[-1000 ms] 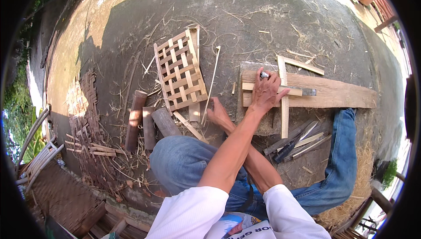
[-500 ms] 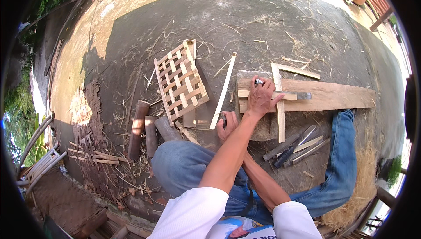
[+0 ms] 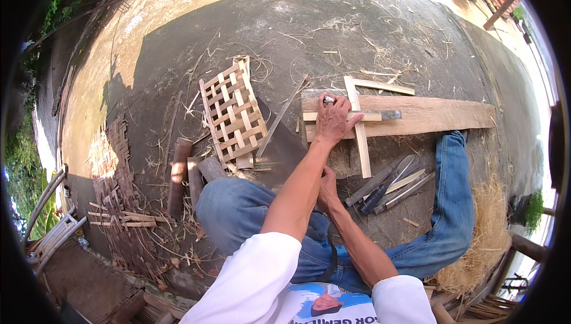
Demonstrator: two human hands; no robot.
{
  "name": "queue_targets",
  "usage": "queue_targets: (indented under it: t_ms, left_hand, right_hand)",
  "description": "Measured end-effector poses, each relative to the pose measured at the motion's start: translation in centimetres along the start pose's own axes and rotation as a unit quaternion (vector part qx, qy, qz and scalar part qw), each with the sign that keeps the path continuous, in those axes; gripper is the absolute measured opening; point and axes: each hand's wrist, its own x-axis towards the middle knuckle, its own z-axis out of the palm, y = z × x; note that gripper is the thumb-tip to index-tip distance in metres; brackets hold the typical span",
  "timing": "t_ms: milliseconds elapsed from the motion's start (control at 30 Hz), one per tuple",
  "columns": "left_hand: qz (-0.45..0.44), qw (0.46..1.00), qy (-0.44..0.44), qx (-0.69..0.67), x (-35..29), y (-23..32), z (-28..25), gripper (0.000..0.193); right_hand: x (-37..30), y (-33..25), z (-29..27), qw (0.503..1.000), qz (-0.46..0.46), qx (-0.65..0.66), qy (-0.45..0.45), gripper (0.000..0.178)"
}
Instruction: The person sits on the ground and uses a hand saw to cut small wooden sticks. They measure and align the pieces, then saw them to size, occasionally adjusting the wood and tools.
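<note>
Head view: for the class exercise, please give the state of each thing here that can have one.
Wooden plank: lying wide face up
Pale crosspiece: lying across the plank
Left hand: pressed down over the plank
Right hand: partly hidden, grip unclear
Lattice panel: woven, with open gaps
Dark-handled knife: laid down, blade bare
Dark woven mat: ragged-edged, partly sunlit

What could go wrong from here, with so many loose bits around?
The knife looks unsheathed and lies among sticks near the person's jeans, so a careless reach or shift might cause a cut. The left fingers press over a thin strip lying along the board; if it slid, they might slip or catch a splinter.
</note>
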Motion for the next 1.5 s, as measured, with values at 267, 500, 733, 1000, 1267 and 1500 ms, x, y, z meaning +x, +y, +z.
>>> queue_targets:
  t_ms: [267,500,733,1000,1267,1500]
  left_hand:
    - [-0.006,1.0,-0.014,-0.014,0.3,0.8,0.1,0.045]
    - [-0.002,1.0,-0.002,-0.025,0.4,0.6,0.7,0.044]
    - [0.023,1.0,0.013,0.015,0.3,0.1,0.9,0.048]
    - [0.008,1.0,0.015,0.015,0.1,0.0,0.7,0.045]
    - [-0.021,0.999,-0.03,0.01,0.3,0.8,0.5,0.043]
    - [0.005,0.999,-0.003,0.042,0.2,1.1,0.7,0.043]
  right_hand:
    - [-5.8,-6.6,-9.3,0.993,0.066,-0.099,0.0,0.036]
    - [-13.3,-15.1,-16.1,0.956,-0.004,-0.289,-0.058,0.029]
    - [-23.0,-28.2,-24.5,0.897,-0.042,-0.439,-0.016,0.03]
    - [-25.5,-25.5,-25.8,0.898,-0.159,-0.165,0.375,0.045]
    - [-12.2,-13.8,-17.1,0.879,-0.233,-0.228,0.347,0.018]
    - [-9.5,-10.0,-16.2,0.868,-0.247,-0.286,0.323,0.026]
